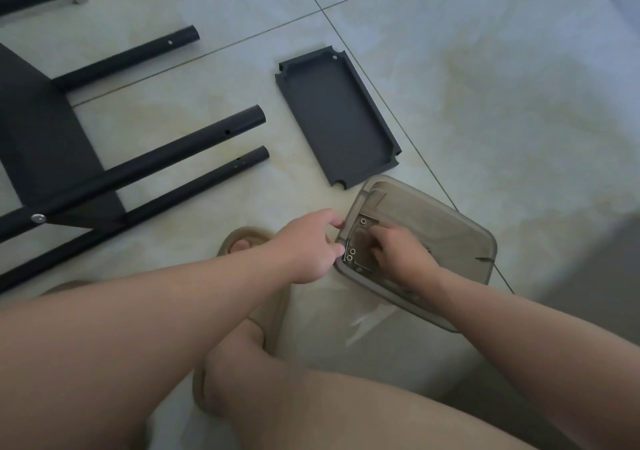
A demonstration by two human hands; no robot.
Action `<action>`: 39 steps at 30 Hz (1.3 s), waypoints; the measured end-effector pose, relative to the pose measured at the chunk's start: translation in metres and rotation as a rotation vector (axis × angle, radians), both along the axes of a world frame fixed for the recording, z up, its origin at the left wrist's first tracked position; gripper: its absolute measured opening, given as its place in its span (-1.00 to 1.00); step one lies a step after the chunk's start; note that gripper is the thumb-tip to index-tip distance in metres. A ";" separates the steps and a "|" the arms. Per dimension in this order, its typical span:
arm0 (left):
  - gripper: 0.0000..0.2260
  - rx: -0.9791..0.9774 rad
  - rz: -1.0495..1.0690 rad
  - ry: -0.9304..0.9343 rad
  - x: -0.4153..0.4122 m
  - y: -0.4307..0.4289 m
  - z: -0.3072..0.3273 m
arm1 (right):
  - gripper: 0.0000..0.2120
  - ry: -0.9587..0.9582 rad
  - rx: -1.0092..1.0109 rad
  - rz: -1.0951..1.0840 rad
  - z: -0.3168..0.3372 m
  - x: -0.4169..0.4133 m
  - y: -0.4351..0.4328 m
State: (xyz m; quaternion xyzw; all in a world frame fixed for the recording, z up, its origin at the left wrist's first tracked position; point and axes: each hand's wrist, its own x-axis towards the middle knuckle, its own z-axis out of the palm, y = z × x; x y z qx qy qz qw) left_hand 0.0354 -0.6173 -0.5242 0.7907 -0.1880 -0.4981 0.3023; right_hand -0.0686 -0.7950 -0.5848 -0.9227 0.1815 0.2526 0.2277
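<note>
Down on the tiled floor we go, and both hands are on the smoky see-through plastic bin, which lies tipped on the floor just in front of the person's knees, its near corner hidden under the right forearm. The left hand comes in from the side and pinches the bin's left rim between thumb and fingers: a narrow, firm hold. The right hand is inside the bin, fingers curled down against a flat square patch on its wall; whether it holds anything there I cannot tell, the knuckles cover it. On that same patch, small silver rings show, one near the top and two close together lower down, right beside the left hand's fingertips.

Just beyond the bin, almost touching its far corner, a dark grey tray lies open side up, its flat bottom showing (notched corners, a low wall all round). Off to the left, black tubes run slantwise from a dark panel, their open ends pointing toward the tray; a silver screw sits on one of them. A tan slipper peeks out under the left wrist.
</note>
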 end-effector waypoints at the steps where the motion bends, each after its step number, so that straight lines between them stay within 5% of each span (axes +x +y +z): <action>1: -0.66 0.008 -0.006 -0.016 0.001 0.001 0.001 | -0.82 -0.033 0.011 -0.037 0.006 0.001 0.000; 5: -0.74 0.063 0.118 0.020 0.013 0.012 0.013 | -0.83 -0.220 0.118 -0.218 0.047 0.009 0.006; 9: -0.70 0.059 0.493 0.342 0.043 0.029 0.043 | -0.84 -0.418 0.274 -0.293 0.103 0.042 0.029; 17: -0.50 -0.177 0.754 0.622 0.105 0.099 0.112 | -0.82 -0.577 0.349 0.038 0.203 0.116 0.122; 24: -0.61 -0.364 0.854 0.760 0.131 0.179 0.139 | -0.90 -0.525 0.382 0.220 0.233 0.161 0.209; 29: -0.70 -0.194 0.993 0.583 0.152 0.230 0.127 | -0.94 -0.491 0.245 0.240 0.218 0.198 0.239; 32: -0.80 -0.031 1.034 0.187 0.168 0.254 0.106 | -0.81 -0.275 0.145 0.331 0.190 0.213 0.248; 35: -0.66 0.176 0.958 -0.181 0.175 0.271 0.075 | -0.61 -0.147 0.035 0.523 0.158 0.220 0.264; 39: -0.43 0.240 0.741 -0.150 0.177 0.279 0.036 | -0.58 -0.082 -0.053 0.698 0.123 0.229 0.285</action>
